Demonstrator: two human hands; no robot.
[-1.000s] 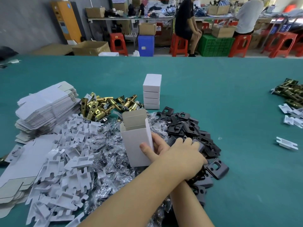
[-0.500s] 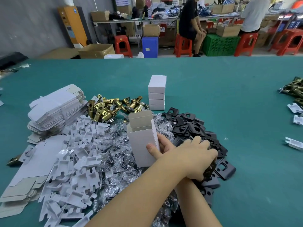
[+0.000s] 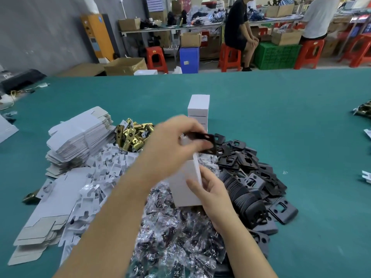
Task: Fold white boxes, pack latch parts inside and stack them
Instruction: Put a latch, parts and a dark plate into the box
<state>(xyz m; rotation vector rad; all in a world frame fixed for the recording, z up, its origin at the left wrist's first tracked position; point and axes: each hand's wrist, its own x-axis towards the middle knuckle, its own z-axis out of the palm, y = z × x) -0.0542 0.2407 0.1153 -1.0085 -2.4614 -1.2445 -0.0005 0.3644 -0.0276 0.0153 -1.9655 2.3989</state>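
Right hand point(image 3: 212, 189) gripping open white box point(image 3: 186, 187) upright above bag pile point(image 3: 176, 237) | left hand point(image 3: 172, 143) pinching black plate point(image 3: 206, 142) just over box top | behind: black plates point(image 3: 251, 173), brass latches point(image 3: 132, 135), box stack point(image 3: 198, 106) on green table point(image 3: 281, 117)

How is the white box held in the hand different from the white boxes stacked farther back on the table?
The held white box stands upright in the right hand, with the left hand bringing a black plate above it; the stacked white boxes lie flat, one on another, untouched. The held box sits among the bagged parts; the stack rests on the green table. Both are plain white cardboard.
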